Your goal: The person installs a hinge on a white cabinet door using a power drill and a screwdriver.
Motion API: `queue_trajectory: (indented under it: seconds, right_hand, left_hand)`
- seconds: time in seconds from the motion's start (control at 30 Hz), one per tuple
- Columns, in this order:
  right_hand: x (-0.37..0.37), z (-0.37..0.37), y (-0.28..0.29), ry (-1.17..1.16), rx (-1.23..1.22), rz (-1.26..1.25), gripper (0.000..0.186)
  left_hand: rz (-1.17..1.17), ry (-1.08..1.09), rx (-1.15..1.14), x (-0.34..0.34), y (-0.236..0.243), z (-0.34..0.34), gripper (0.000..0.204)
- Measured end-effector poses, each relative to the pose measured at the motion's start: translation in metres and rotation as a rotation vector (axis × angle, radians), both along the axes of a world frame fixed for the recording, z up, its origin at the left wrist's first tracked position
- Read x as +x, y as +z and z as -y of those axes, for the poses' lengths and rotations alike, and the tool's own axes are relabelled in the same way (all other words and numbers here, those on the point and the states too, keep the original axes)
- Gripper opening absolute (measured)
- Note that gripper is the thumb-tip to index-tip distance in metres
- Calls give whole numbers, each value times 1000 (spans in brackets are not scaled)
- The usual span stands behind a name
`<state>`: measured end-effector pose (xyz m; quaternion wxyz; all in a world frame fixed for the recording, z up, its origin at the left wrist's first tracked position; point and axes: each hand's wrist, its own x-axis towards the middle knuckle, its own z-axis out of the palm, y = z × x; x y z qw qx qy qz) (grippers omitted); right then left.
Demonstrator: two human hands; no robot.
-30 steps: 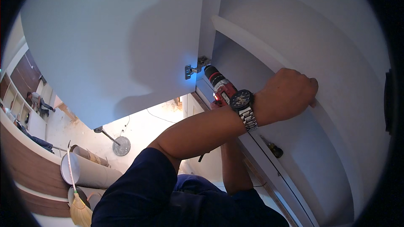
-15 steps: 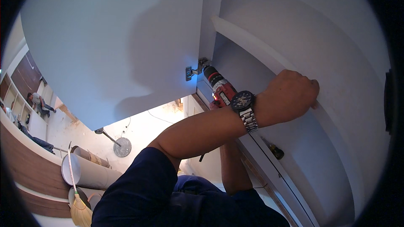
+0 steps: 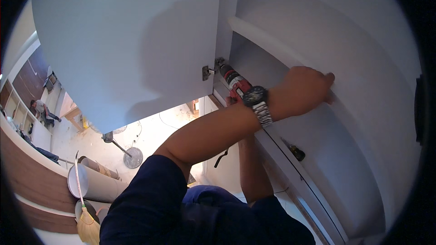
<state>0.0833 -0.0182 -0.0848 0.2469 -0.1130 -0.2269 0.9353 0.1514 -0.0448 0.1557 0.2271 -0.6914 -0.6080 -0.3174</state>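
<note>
A red and black cordless drill (image 3: 237, 82) points up and left, its tip at a metal hinge (image 3: 219, 61) on the cabinet's side panel. My right hand (image 3: 230, 101) is closed around the drill's grip, mostly hidden behind my left forearm. The hinge's other plate (image 3: 205, 73) sits on the edge of the white cabinet door (image 3: 113, 54), which stands swung out. My left arm, with a metal wristwatch (image 3: 255, 96), crosses over the drill. At the front edge of a white shelf (image 3: 268, 45), my left hand (image 3: 304, 88) is closed on that edge, fingertips partly hidden.
A screwdriver (image 3: 295, 151) lies inside the cabinet, right of the front rail. Below the door stands a round metal base with a pole (image 3: 132, 157). At left are a broom (image 3: 87, 227), large rolls (image 3: 93, 182) and a person sitting (image 3: 43, 111) farther off.
My left hand and forearm have shifted slightly left and up in view. The drill has moved slightly up and left, still at the hinge. The door's lower edge sits a little higher.
</note>
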Motion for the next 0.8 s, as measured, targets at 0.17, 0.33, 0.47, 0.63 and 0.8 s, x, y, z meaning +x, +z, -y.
queue_trajectory:
  seconds: [0.17,0.33,0.47,0.63,0.8]
  right_hand:
    - [52,42,88,-247,5,472,23]
    - [119,32,37,-68,558,137,29]
    - [131,43,50,9,677,94,30]
    - [137,32,23,109,739,173,34]
    - [132,35,24,277,833,73,41]
  left_hand:
    - [725,41,151,-24,-71,84,34]
    - [382,392,-154,-105,-355,234,10]
    - [1640,415,-276,-97,-598,366,20]
    - [2221,-15,310,-80,-489,291,22]
    - [1986,-150,689,-90,-275,234,36]
